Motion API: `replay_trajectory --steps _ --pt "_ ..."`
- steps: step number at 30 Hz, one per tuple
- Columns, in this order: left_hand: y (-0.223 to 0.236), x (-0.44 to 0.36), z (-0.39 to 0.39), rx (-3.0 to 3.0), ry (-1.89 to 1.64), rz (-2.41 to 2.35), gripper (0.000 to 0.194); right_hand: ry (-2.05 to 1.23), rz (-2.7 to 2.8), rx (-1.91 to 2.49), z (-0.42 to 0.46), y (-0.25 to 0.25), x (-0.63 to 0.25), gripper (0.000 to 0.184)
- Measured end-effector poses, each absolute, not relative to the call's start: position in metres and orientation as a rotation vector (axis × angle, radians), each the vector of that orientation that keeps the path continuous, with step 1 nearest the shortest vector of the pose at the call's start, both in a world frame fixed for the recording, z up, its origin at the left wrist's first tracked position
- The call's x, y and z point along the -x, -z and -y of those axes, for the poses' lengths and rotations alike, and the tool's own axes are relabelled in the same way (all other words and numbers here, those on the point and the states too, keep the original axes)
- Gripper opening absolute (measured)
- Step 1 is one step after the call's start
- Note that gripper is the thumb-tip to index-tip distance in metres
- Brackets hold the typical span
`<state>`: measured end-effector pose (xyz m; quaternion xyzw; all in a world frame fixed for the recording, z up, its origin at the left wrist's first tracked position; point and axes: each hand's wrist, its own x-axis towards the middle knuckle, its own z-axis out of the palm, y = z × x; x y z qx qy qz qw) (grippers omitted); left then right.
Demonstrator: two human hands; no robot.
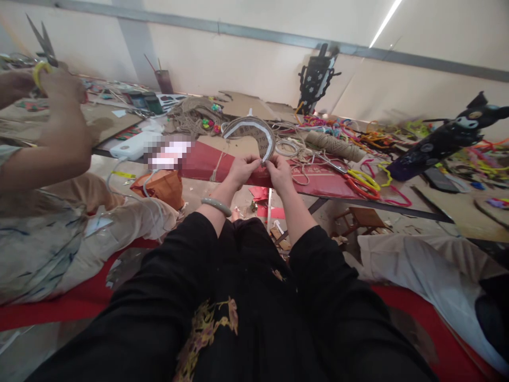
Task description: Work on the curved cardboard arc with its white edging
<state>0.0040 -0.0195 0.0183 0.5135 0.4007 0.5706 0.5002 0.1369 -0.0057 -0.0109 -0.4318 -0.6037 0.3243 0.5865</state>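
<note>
Cardboard-brown sheets cover most of the desk, which runs across a pale-walled room with a grey rail along the wall and a strip light overhead. At the desk's near edge both hands meet over a white curved headband. The left hand and the right hand are closed in a pinch on its lower right end, fingertips almost touching, while the band arches up and back over the desk. A green bangle sits on the left wrist. Under the hands lies a red paper sheet along the near edge.

Further right lie red and yellow scissors, a spool of twine and a tangle of coloured pipe cleaners. A black cat-faced figure lies toward the right end. A black cut-out stand rises at the far edge.

At the left, another person's hand holds scissors aloft. A white power bank rests near the left near edge.
</note>
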Motion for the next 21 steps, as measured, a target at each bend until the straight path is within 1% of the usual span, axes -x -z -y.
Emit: replay_trajectory --steps 12,21 --pt "-0.0160 -0.0044 0.0177 -1.218 -1.387 -0.965 0.005 -0.796 1.373 0.972 0.0040 0.0114 -0.1365 0.012" --pt "-0.0167 -0.0058 0.0181 -1.248 -1.369 -1.011 0.007 -0.829 1.344 0.964 0.0043 0.0103 -0.1368 0.022"
